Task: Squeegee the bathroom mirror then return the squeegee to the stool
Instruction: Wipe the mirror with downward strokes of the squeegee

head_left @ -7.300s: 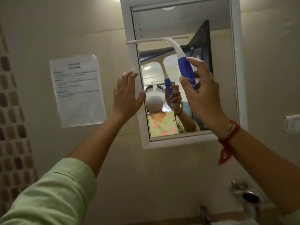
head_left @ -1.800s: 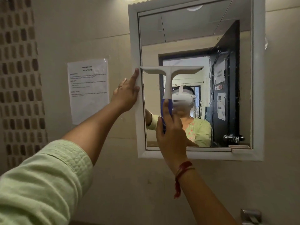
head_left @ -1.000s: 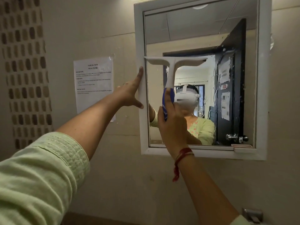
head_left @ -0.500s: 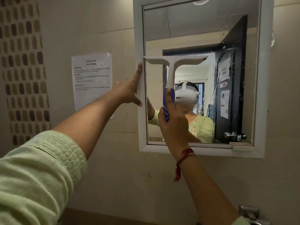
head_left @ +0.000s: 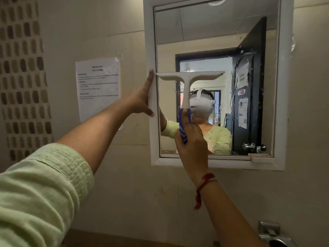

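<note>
The right hand (head_left: 192, 145) curls around the blue handle of the squeegee (head_left: 187, 81) and holds its white blade level against the glass of the bathroom mirror (head_left: 204, 36), on the left half, about midway up. The left hand (head_left: 140, 100) holds nothing. Its straight fingers press against the left side of the mirror's white frame (head_left: 283, 86), with the thumb spread. A printed paper notice (head_left: 98, 90) is stuck on the wall further left.

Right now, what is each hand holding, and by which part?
The right hand grips the squeegee by its blue handle. The left hand holds nothing; its straight fingers rest on the mirror frame.
</note>
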`<act>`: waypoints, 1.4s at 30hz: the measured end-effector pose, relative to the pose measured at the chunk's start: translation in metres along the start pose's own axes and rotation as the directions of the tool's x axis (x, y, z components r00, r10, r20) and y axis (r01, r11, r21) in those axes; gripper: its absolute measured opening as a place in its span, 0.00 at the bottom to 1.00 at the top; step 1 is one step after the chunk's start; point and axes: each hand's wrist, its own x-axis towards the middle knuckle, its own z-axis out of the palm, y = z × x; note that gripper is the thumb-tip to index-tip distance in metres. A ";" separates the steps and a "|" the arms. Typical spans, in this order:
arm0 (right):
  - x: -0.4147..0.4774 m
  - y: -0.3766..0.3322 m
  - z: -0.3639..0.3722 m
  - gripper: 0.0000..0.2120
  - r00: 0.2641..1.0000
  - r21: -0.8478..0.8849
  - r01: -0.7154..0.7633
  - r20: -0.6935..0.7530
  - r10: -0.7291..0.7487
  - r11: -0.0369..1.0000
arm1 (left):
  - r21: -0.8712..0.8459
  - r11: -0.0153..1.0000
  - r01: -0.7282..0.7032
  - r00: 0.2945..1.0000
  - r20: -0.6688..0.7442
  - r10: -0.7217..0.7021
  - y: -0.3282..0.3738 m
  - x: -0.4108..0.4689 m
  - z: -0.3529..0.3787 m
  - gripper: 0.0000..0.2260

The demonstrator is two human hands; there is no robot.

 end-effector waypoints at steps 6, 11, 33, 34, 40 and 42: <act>-0.050 0.005 0.004 0.33 0.999 -0.007 -0.024 0.040 0.025 1.000 | -0.037 0.999 0.026 0.999 0.022 -0.025 0.004 -0.002 -0.003 0.60; -0.046 0.003 0.002 0.33 0.999 0.002 -0.022 0.023 0.022 1.000 | -0.028 0.999 0.038 0.999 0.029 -0.038 0.006 -0.002 -0.002 0.61; -0.045 0.009 -0.009 0.33 0.993 -0.023 -0.054 0.100 0.056 0.998 | -0.062 0.996 0.058 0.998 0.029 -0.056 0.006 0.001 0.001 0.61; -0.056 0.010 -0.009 0.33 0.992 -0.020 -0.057 0.112 0.058 0.998 | -0.062 0.996 0.057 0.998 0.030 -0.056 0.006 0.001 0.001 0.61; -0.102 0.009 -0.010 0.35 0.978 0.015 -0.096 0.189 0.091 0.995 | -0.024 0.997 0.071 0.997 0.046 -0.069 0.003 0.001 0.001 0.61; -0.087 0.008 -0.013 0.35 0.987 0.023 -0.067 0.146 0.063 0.997 | -0.025 0.996 0.091 0.995 0.052 -0.089 0.005 -0.001 0.005 0.61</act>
